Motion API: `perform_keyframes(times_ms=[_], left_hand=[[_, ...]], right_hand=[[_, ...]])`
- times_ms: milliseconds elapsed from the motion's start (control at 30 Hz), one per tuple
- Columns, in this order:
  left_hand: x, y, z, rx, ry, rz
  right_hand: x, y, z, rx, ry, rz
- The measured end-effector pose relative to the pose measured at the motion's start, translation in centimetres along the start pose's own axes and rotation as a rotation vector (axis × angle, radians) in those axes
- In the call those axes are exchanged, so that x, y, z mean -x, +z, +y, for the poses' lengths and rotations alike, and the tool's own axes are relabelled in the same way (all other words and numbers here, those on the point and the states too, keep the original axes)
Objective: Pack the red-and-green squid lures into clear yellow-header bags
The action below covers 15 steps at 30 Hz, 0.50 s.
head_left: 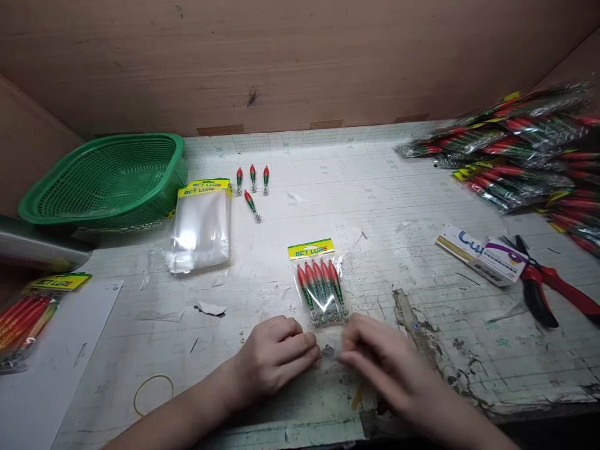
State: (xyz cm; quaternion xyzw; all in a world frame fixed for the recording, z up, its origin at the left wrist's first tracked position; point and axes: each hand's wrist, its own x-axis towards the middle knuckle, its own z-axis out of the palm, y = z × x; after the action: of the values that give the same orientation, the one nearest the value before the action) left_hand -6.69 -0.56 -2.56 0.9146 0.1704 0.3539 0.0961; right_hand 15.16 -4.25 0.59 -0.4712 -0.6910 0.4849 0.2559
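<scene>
A clear plastic bag [321, 287] with a yellow "BCT LURE" header lies in front of me, holding several red and green squid lures with their hooks toward me. My left hand [285, 353] is closed, its curled fingers at the left side of the bag's clear near end. Opposite it, my right hand [379, 356] pinches the right side of that clear film and is slightly blurred. The film between the hands is hard to make out. Beyond the bag, several loose squid lures [253, 178] lie beside a stack of clear packaging bags [201, 228].
A green basket [103, 215] stands back left, near a lure pack [30, 319] on white paper. Filled lure packs [520, 147] are piled back right. Red-handled pliers [539, 281] and a small box [482, 256] lie at right. A rubber band [135, 400] lies front left.
</scene>
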Motion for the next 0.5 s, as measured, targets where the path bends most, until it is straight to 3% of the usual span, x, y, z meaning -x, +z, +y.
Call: perform_keyframes(times_ms=[67, 133, 167, 233, 267, 300, 367, 433, 500], left_hand=[[0.0, 0.0, -0.1, 0.025, -0.01, 0.02], [-0.1, -0.2, -0.2, 0.035, -0.033, 0.007], [-0.2, -0.4, -0.2, 0.038, -0.049, -0.01], [-0.4, -0.5, 0.0, 0.034, -0.089, -0.045], [-0.4, -0.6, 0.1, 0.026, -0.115, -0.056], [-0.5, -0.5, 0.2, 0.012, -0.134, -0.064], [-0.5, -0.4, 0.3, -0.044, -0.133, -0.066], [-0.4, -0.3, 0.4, -0.12, -0.073, -0.052], [-0.3, -0.4, 0.4, -0.168, -0.026, -0.052]], right_hand=[[1.4, -3.3, 1.3, -0.14, 0.163, 0.125], [2.9, -7.3, 3.6, -0.109, 0.283, 0.389], [3.7, -9.3, 4.8, 0.017, 0.329, 0.53], [4.8, -12.4, 6.6, 0.483, 0.445, 0.783], [5.0, -13.3, 6.9, 0.655, 0.445, 0.845], [5.0, -13.4, 6.8, 0.81, 0.392, 0.864], [4.4, -11.9, 5.6, 0.934, 0.121, 0.766], [3.2, -8.5, 3.7, 0.887, -0.218, 0.56], [1.6, -4.8, 2.0, 0.76, -0.377, 0.373]])
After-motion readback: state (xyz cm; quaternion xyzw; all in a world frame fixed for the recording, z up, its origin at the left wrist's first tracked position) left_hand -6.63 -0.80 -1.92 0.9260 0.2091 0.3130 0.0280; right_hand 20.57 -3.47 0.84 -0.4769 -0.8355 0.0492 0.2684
